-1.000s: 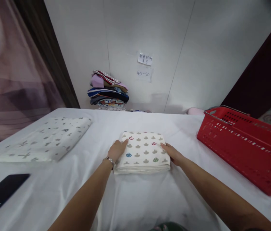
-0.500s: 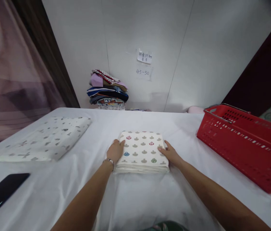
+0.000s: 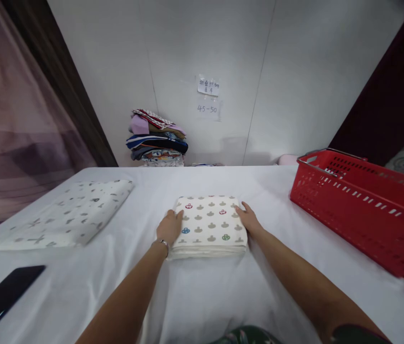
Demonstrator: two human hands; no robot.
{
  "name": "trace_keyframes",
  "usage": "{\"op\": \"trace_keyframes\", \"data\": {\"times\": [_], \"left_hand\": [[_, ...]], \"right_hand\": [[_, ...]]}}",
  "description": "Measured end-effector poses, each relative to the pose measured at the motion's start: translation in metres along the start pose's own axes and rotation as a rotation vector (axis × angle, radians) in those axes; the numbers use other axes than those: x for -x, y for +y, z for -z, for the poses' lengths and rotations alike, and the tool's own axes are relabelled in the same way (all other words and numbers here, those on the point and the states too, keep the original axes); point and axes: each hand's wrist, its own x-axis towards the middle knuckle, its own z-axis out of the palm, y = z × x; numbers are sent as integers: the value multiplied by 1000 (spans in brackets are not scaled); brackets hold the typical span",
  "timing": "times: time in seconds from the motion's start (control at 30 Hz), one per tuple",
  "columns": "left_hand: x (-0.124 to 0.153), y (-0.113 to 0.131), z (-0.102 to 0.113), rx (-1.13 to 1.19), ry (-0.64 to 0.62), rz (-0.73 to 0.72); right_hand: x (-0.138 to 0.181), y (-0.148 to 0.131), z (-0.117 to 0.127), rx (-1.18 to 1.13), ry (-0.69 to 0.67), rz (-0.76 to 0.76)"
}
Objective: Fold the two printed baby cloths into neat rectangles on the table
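Fingers [image 3: 179,217] of the left hand [image 3: 169,228] bend loosely around the left edge of a folded mushroom-print cloth [image 3: 211,224], thumb on the top layer; whether they pinch any of it, I cannot tell. On the right hand [image 3: 253,222], thumb and index finger stand well parted, the thumb touching the cloth's right edge and the index finger reaching out beyond it, with no closed hold on anything. The cloth lies flat in a neat rectangle on the white-covered bench [image 3: 216,181], to the left of the red basket [image 3: 352,215] and well apart from it; its layered edge faces the person. Grey mushrooms cover it, with a few in red, blue and green. A silvery bracelet [image 3: 164,245] circles the left wrist.

Farther left of the basket, across the bench, a larger white cloth [image 3: 73,212] with scattered grey motifs lies folded. Also far to the basket's left, but nearer the person, rests a dark flat slab [image 3: 6,296]. Beyond the bench's far edge, left of the basket, rises a pile of fabrics [image 3: 157,141] in lilac, blue and black. Higher than the basket and to its left, two paper notes [image 3: 208,87] hang on the pale wall [image 3: 202,38], the lower reading "45-50".
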Motion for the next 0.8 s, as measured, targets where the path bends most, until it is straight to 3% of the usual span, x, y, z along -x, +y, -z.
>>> {"op": "trace_keyframes", "data": {"times": [0.13,0.2,0.33,0.47,0.53,0.63,0.8], "left_hand": [[-1,-2,5,3,-9,6],[2,2,9,-36,64,-63],[26,28,13,-68,244,-404],[66,68,-6,26,118,-766],[85,85,-20,52,52,-874],[106,102,-38,25,25,-923],[117,115,-50,-82,60,-841]], "right_hand": [[10,8,19,-189,-68,-55],[15,12,28,-236,-90,-71],[25,18,36,-247,-140,-80],[33,20,34,-230,-205,-76],[34,21,34,-220,-241,-76],[34,22,35,-222,-301,-70],[31,23,36,-241,-346,-45]]}}
